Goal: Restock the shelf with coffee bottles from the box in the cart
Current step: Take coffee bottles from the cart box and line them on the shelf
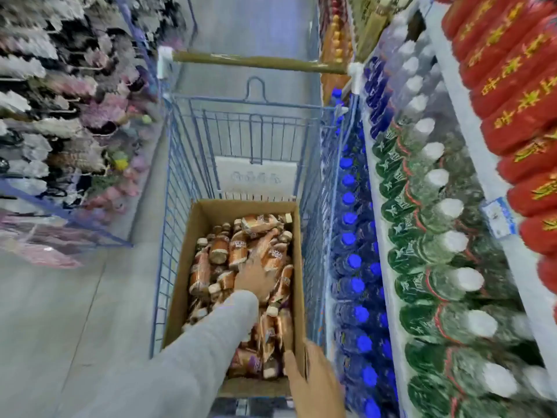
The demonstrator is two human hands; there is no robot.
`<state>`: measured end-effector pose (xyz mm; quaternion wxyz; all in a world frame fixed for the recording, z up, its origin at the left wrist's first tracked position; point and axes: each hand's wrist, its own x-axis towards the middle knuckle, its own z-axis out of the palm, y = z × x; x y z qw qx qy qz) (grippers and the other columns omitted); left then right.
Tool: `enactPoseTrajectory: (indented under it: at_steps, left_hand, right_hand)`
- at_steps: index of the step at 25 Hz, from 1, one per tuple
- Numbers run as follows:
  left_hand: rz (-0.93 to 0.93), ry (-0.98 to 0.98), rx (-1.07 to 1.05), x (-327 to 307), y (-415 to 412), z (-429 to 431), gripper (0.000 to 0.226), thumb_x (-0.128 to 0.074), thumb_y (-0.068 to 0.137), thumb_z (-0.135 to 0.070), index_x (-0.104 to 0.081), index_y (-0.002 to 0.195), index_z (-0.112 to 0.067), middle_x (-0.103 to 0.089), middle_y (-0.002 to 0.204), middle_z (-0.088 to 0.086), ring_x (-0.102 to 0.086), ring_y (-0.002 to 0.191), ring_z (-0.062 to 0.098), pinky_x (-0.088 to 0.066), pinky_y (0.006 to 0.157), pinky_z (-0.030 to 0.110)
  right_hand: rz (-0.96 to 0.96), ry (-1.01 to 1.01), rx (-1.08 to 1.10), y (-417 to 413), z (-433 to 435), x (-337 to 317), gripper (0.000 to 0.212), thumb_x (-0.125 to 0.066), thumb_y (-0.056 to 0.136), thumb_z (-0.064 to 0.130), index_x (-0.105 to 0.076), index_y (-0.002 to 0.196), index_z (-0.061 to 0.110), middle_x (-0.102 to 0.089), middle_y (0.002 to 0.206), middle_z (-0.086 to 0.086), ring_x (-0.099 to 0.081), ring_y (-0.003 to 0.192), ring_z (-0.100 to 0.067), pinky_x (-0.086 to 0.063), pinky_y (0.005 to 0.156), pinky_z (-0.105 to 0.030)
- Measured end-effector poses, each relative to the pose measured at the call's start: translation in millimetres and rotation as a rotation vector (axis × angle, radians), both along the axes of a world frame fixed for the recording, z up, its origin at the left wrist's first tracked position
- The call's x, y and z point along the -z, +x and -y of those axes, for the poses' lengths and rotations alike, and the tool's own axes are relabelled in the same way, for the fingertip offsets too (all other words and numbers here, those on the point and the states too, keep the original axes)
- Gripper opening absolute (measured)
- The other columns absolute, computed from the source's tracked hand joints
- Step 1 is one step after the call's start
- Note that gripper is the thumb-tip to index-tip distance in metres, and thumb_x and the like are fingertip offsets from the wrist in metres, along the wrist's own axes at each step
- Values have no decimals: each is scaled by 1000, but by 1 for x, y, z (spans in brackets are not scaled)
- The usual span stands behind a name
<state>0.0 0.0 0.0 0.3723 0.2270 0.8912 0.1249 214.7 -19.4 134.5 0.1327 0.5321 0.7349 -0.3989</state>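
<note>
One cart [168, 176] is carrying one box [178, 297]; over a dozen jumbled coffee bottles [238, 250] are lying inside it.

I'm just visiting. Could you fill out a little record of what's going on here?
place: shop aisle, drinks shelf on the right
box: open cardboard, piled with coffee bottles
cart: blue wire, box inside
left hand: on the bottles, hold unclear
right hand: grips the box's near right wall

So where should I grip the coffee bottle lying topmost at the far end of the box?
Probably around its labelled middle, from above: the coffee bottle lies on its side, topmost, its sides uncovered, and the box is open overhead.
</note>
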Motion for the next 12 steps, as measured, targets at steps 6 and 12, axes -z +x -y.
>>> enactPoseTrajectory:
  at_steps: [6, 12]
  left_hand:
    - [5, -142, 40, 73, 0, -58, 77, -45, 103, -43, -9, 160, -6, -19, 165, 23, -28, 147, 44, -34, 114, 58]
    - [135, 123, -228, 57, 6, -42, 71, -62, 97, -35, -26, 150, -7, -20, 159, 20, -51, 130, 41, -43, 107, 46]
  right_hand:
    - [1, -106, -22, 0, -31, 50, 53, -52, 99, 52, -39, 148, 36, -44, 152, 14, -43, 138, -5, -33, 110, -16]
    - [16, -132, -38, 11, -32, 55, 48, -50, 98, 55, -40, 144, 42, -42, 152, 20, -40, 138, -4, -32, 104, -17]
